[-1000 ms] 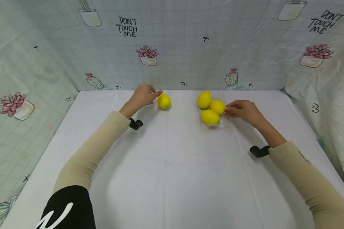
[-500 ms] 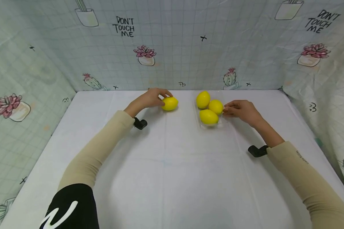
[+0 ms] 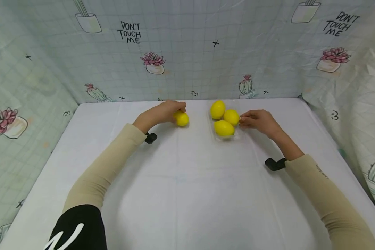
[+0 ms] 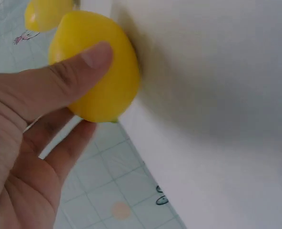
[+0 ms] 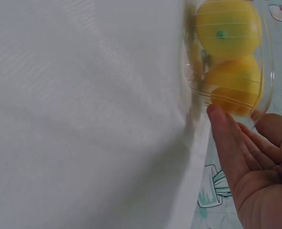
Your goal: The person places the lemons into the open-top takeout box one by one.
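Observation:
My left hand [image 3: 161, 114] grips a yellow lemon [image 3: 182, 119] near the far edge of the table. In the left wrist view the thumb lies across this lemon [image 4: 117, 88], with fingers on its other side. To the right stands a clear plastic tray [image 3: 225, 138] holding three lemons: one at the back [image 3: 217, 109], one at the right [image 3: 231, 117] and one in front [image 3: 224, 128]. My right hand [image 3: 260, 121] pinches the tray's right edge between thumb and fingers. The right wrist view shows its fingertips at the tray's wall [image 5: 269, 90], lemons visible through the plastic.
A white cloth [image 3: 206, 194] covers the table. Behind and at both sides hangs a pale curtain [image 3: 181, 45] printed with potted plants and writing. Black wrist devices [image 3: 275, 164] sit at both sleeve cuffs.
My left hand has come over the single lemon, turned it and taken hold of it. My right hand keeps its place at the tray. The head view has shifted slightly.

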The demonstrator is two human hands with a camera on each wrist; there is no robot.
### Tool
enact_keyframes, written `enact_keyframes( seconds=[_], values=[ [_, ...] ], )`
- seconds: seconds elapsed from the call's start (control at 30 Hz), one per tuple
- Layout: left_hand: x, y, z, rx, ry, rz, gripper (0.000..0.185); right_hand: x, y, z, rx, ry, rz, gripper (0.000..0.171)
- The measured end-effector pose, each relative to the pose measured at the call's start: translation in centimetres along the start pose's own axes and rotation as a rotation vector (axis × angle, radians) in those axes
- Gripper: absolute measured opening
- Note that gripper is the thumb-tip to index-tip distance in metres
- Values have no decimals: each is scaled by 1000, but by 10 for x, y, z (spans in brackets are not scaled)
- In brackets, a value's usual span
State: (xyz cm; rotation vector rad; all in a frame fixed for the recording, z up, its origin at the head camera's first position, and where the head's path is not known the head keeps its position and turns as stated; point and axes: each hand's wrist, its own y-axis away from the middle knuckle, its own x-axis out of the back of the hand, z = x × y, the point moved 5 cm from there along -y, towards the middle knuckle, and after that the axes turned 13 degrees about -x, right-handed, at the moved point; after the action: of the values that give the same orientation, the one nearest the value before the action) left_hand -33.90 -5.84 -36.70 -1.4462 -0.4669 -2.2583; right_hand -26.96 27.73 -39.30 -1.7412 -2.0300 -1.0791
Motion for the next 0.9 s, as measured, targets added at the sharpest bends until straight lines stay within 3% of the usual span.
enact_keyframes(
  seconds=[0.17,0.3,0.4,0.63,0.9],
  values=[
    [2,-5,5,-6,-83,-16,41,1,1,-6,-24,18,11,44],
    [0,-9,10,-6,-142,-77,57,0,1,-4,-49,-3,3,48],
    [-2,-8,12,1,-171,-100,57,-2,1,-3,-54,-23,3,47],
    [-4,-1,14,13,-158,-81,47,-4,-2,0,-58,-45,8,44],
    [-8,4,11,24,-162,-86,50,-5,0,-3,-58,-52,1,45]
  ],
)
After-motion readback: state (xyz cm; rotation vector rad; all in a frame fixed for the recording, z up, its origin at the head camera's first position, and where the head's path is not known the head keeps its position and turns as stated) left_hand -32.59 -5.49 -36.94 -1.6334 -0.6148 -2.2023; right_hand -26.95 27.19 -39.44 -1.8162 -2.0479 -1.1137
